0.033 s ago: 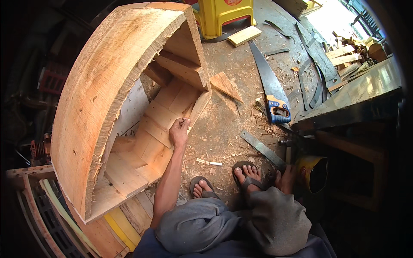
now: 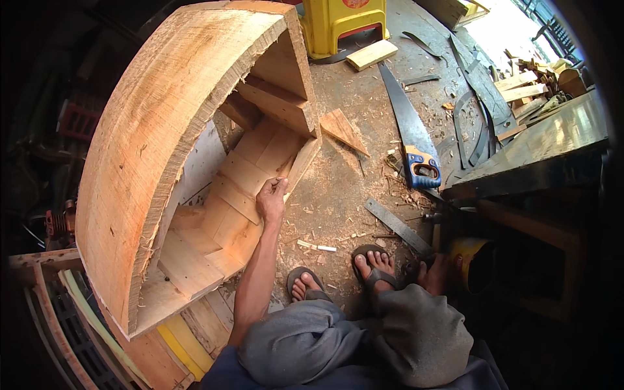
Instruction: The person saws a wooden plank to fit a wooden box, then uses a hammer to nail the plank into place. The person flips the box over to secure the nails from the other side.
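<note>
A large curved wooden frame (image 2: 149, 110), box-like and open on its near side, stands on my left with rough sawn edges. My left hand (image 2: 272, 200) rests at its right-hand edge, thumb and forefinger pressed together. Whatever they pinch is too small to make out. Low on the right, in deep shade, is my right hand (image 2: 434, 273), beside a yellow can (image 2: 463, 252) and near what looks like a hammer's pale handle (image 2: 436, 235). Its fingers are too dark to read. A metal ruler (image 2: 398, 225) lies just beyond it on the floor.
A handsaw (image 2: 408, 120), a triangular wood offcut (image 2: 343, 131) and a small board (image 2: 372, 54) lie on the chip-strewn floor. A yellow stool (image 2: 344, 29) stands behind. Dark strips (image 2: 484, 130) and a heap of wood scraps (image 2: 536, 91) are far right, beside a low bench (image 2: 539, 143).
The view has shifted very slightly. My right hand has moved a little in the shade beside the yellow can; my left hand keeps its place at the frame's edge.
</note>
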{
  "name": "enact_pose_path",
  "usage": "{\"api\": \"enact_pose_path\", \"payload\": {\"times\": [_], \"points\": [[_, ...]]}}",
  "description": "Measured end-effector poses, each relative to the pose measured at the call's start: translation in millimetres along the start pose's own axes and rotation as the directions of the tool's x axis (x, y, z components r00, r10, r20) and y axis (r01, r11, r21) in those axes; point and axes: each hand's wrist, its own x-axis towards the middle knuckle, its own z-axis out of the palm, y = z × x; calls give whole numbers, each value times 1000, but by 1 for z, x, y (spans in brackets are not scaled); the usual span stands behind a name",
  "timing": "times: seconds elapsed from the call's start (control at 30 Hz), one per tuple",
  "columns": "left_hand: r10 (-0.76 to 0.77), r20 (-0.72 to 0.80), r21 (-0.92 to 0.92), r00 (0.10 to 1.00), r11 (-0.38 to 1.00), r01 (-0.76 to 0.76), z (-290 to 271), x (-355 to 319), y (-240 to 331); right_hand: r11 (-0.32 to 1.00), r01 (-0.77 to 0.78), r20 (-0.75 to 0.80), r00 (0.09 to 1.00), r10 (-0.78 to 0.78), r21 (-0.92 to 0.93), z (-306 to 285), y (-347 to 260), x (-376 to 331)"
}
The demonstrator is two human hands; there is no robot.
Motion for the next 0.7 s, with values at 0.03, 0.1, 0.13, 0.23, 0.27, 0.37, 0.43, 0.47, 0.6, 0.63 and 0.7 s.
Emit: {"api": "enact_pose_path", "payload": {"times": [0.03,0.1,0.13,0.23,0.27,0.37,0.43,0.47,0.6,0.63,0.7], "points": [[2,-48,-27,999,1000,-3,2,4,-5,994,-99,30,994,101,-49,1,12,-5],[-18,-54,-97,998,995,13,12,8,-9,974,-193,44,979,199,-119,2,16,-9],[-22,-55,-121,998,993,15,14,12,-10,972,-194,56,978,203,-136,10,13,-13],[-15,-75,-144,997,990,4,21,18,-12,996,5,171,985,11,-91,35,-43,-25],[-10,-72,-135,997,991,0,23,17,-11,995,68,233,971,-50,-67,45,-65,-27],[-6,-68,-91,998,996,0,19,18,-19,982,170,389,913,-127,-78,71,-117,-27],[28,-74,-33,997,999,-30,20,20,-22,981,146,454,888,-72,-129,82,-127,-21],[40,-75,-7,996,999,-40,22,19,-23,981,120,487,873,-32,-152,85,-124,-20],[64,-94,-35,993,997,-67,29,17,-23,980,80,532,846,30,-183,96,-116,-15],[61,-108,-65,992,996,-68,32,14,-23,981,83,525,851,23,-177,96,-114,-16],[64,-137,-60,989,996,-72,31,14,-22,977,142,525,850,-38,-158,85,-123,-19]]}}
